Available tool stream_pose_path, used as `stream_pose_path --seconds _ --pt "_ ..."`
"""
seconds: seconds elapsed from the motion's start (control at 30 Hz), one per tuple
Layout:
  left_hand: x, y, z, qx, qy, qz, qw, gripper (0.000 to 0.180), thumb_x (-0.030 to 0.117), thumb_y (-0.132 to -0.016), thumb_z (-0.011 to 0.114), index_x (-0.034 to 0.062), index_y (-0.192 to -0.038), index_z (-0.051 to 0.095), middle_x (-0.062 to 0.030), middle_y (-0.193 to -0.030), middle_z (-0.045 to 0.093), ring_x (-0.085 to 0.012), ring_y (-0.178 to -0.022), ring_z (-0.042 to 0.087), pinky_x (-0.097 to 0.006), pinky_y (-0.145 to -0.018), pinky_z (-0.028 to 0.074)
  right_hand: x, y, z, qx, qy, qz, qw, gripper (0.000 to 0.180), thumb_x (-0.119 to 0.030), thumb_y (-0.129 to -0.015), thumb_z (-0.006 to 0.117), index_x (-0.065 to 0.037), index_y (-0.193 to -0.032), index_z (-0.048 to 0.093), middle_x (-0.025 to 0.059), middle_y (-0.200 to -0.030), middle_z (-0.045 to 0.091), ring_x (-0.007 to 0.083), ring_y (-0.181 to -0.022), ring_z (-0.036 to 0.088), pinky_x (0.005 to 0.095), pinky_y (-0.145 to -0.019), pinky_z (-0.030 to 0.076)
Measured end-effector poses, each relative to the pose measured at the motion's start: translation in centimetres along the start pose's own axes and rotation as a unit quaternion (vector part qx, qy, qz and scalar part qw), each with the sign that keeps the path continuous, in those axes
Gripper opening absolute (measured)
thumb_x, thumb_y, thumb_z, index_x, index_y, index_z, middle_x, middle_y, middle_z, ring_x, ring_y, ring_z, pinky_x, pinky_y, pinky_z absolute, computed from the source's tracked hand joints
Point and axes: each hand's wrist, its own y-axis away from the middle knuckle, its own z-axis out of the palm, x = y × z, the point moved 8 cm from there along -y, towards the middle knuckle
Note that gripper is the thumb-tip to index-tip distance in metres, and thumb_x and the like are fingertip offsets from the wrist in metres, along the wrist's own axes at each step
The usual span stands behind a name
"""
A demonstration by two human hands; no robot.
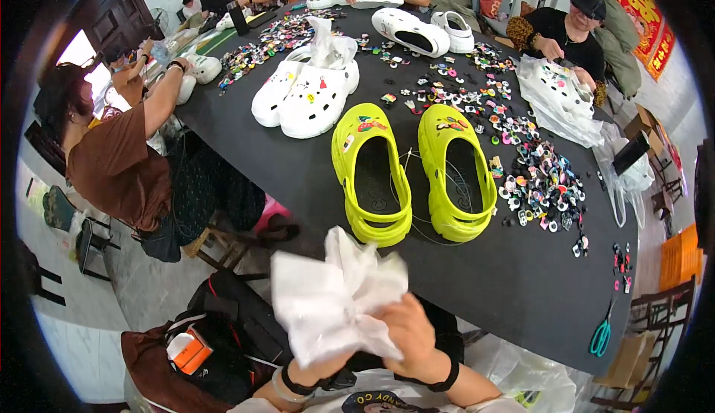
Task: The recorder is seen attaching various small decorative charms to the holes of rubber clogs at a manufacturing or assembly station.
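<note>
Black table with yellow clogs (charms beside), both hands' grip clamped on white paper.

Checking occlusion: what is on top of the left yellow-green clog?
Small decorative charms sit on the toe of the left yellow-green clog. Its footbed looks empty; the toe interior is hidden under the upper.

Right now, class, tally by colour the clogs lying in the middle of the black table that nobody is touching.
Yellow-green clogs: 2
White clogs: 4 (two beside the yellow-green pair, two farther back)
Total: 6
</note>
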Motion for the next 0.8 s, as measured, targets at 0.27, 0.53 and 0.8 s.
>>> stream_pose_path --seconds 0.27,0.53,0.8 --pt "0.6 -1.6 1.4 -0.064 0.405 -0.261 0.874 0.063 -0.001 -0.075 0.078 -0.0007 -0.132 0.051 -0.0141 -0.121 0.064 -0.0216 -0.111 0.062 -0.035 -0.099 0.047 2.0 2.7 3.9 -0.250 -0.254 0.241 0.902 0.044 -0.007 -0.075 0.069 0.000 -0.116 0.056 0.0209 -0.105 0.063 0.0420 -0.102 0.063 0.0471 -0.094 0.049" --pt "-0.1 -5.8 -2.7 0.153 0.308 -0.107 0.933 0.037 -0.005 -0.074 0.074 -0.0023 -0.109 0.063 -0.0117 -0.102 0.069 -0.0208 -0.092 0.069 -0.034 -0.084 0.057 -1.3 -3.9 -3.3 0.074 0.140 -0.075 0.985 0.038 -0.017 -0.066 0.086 -0.019 -0.101 0.071 0.0098 -0.115 0.053 0.0287 -0.101 0.059 0.0402 -0.084 0.051" --pt "5.2 -11.8 -0.3 0.071 0.758 -0.210 0.613 0.039 0.002 -0.086 0.067 0.0004 -0.122 0.052 -0.0286 -0.120 0.060 -0.0401 -0.109 0.063 -0.050 -0.093 0.055 -2.2 -7.8 -3.5 -0.049 0.143 -0.057 0.987 0.041 -0.009 -0.074 0.076 -0.019 -0.113 0.069 0.0177 -0.119 0.060 0.0321 -0.092 0.063 0.0408 -0.077 0.054"
